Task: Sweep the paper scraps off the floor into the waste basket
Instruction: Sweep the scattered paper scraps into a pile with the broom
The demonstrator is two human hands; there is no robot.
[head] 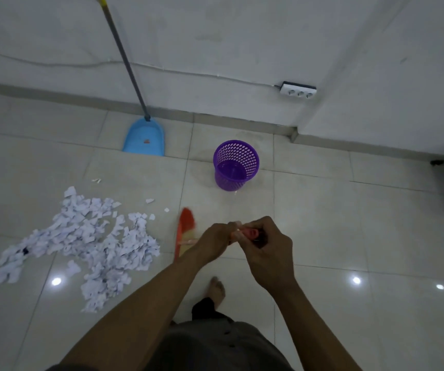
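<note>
Both hands, left hand (217, 241) and right hand (267, 253), clamped on broom (184, 231) handle; paper scraps (87, 245) lie left of head, waste basket (235, 164) ahead.

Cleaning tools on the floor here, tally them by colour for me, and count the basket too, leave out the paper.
Blue: 1, the dustpan standing against the wall
Purple: 1, the waste basket, upright and empty
Orange-red: 1, the broom, its handle gripped by the left hand and the right hand
Total: 3
</note>
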